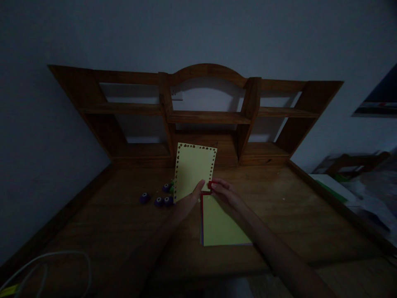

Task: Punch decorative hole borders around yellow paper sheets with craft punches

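My left hand [190,199] holds up a yellow sheet of paper [194,169] by its lower edge; small cut-out shapes run along the sheet's border. My right hand [223,191] is closed on a small red punch [212,185] at the sheet's lower right corner. Below both hands a stack of coloured paper [221,225] with a yellow top sheet lies flat on the wooden desk [291,223].
Several small purple punches [159,200] sit on the desk left of my hands. A wooden shelf unit [204,116] stands at the back against the wall. A white cable [46,265] loops at the near left corner. Green and white items [335,186] lie off the desk's right.
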{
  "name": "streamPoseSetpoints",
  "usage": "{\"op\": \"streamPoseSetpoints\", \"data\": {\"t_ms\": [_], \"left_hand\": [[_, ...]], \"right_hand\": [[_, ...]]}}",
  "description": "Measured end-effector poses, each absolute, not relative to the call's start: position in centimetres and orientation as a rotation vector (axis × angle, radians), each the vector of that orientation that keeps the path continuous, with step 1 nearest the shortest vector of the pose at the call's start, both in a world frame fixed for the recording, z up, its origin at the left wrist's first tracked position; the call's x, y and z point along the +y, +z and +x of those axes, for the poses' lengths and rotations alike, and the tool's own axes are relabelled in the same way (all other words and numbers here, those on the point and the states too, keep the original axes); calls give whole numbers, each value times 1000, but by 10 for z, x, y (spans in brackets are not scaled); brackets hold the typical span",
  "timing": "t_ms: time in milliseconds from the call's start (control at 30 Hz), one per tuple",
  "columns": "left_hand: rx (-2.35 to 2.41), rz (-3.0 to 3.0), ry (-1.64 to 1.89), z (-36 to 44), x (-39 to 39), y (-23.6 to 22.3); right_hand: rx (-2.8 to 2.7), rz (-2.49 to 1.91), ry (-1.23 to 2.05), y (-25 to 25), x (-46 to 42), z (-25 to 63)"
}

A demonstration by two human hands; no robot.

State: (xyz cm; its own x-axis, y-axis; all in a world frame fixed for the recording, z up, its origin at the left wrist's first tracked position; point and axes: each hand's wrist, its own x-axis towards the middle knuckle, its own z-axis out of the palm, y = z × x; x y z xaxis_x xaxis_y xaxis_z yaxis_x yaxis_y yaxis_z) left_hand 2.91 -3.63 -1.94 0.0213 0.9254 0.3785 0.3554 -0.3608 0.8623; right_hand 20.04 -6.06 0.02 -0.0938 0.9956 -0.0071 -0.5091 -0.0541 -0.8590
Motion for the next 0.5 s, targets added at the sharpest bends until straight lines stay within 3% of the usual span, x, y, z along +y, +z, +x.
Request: {"op": "streamPoseSetpoints", "data": {"t_ms": [500], "left_hand": [[1368, 1614, 1381, 31, -42, 6]], "right_hand": [[-823, -725, 1450, -4, -54, 203]]}}
